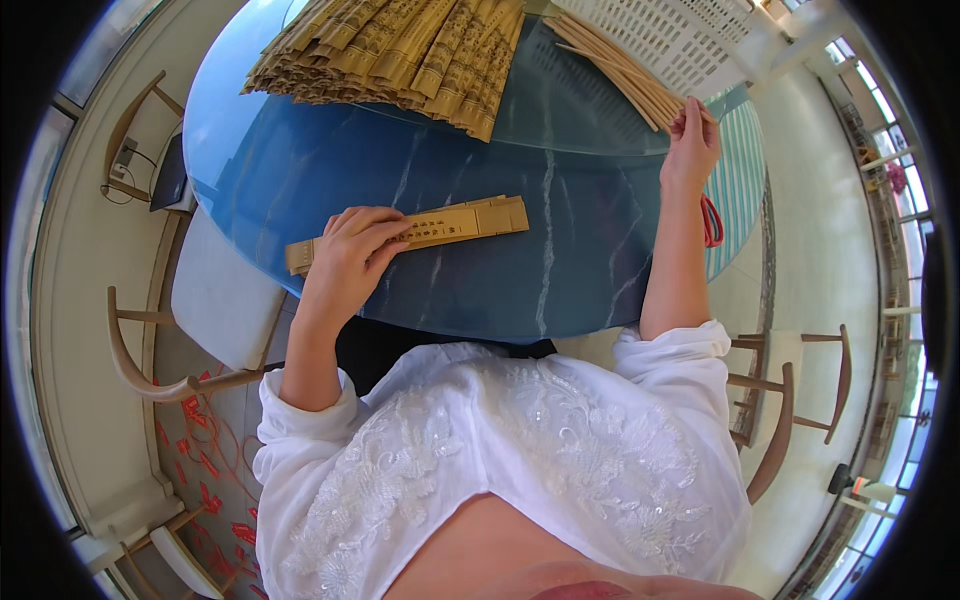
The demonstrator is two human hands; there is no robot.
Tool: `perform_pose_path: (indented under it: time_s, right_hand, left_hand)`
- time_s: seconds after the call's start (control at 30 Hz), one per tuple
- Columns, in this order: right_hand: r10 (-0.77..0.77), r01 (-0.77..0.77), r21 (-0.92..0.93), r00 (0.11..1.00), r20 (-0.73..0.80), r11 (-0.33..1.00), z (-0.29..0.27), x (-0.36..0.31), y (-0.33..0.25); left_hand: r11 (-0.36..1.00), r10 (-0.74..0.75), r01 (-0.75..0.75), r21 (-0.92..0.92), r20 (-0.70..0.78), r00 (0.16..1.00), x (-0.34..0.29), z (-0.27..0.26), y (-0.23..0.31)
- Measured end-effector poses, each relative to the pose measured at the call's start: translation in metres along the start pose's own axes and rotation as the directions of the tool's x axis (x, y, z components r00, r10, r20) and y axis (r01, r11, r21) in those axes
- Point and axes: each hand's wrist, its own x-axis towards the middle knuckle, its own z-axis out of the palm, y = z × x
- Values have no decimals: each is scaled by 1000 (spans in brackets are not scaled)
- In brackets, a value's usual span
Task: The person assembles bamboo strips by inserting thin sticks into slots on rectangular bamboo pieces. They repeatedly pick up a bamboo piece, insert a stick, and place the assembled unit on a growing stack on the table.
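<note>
A small stack of flat brown paper chopstick sleeves (pixel 480 220) lies slantwise on the blue marbled table in front of me. My left hand (pixel 360 238) is over its left part, thumb and fingers closed on the top sleeve. My right hand (pixel 692 150) reaches to the far right, its fingertips pinched at the near ends of a pile of pale wooden chopsticks (pixel 625 75). How many sticks it grips is hidden by the fingers. At the far left of the table is a large heap of printed, gold-brown filled sleeves (pixel 400 55).
A white perforated plastic basket (pixel 665 35) stands behind the chopsticks. Something red and looped (pixel 712 222) shows beside my right forearm. The round table's edge (pixel 560 338) runs close to my body. Wooden chairs (pixel 150 375) stand at both sides; red scraps (pixel 210 497) lie on the floor at left.
</note>
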Motion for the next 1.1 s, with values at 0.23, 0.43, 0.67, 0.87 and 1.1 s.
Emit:
perform_pose_path:
  time_s: [0.23, 0.43, 0.67, 0.87, 1.1]
  right_hand:
    - [-205, 200, -94, 977, -52, 975, 4, -3, -12]
    - [28, -26, 69, 999, -27, 997, 3, -6, -15]
    - [330, -387, 259, 914, 236, 885, 13, -27, -5]
    - [396, -470, 199, 860, 322, 860, 20, -40, 1]
    - [414, -474, 166, 860, 299, 864, 25, -46, -2]
  left_hand:
    - [999, -51, 51, -6, 34, 998, -6, 0, -3]
    - [998, -5, 8, 65, -57, 998, -14, 8, 6]
    - [966, -139, 173, 193, -177, 974, -49, -9, -7]
    - [891, -252, 320, 322, -237, 938, -74, -38, -25]
    - [935, -293, 332, 122, -255, 921, -81, -45, -36]
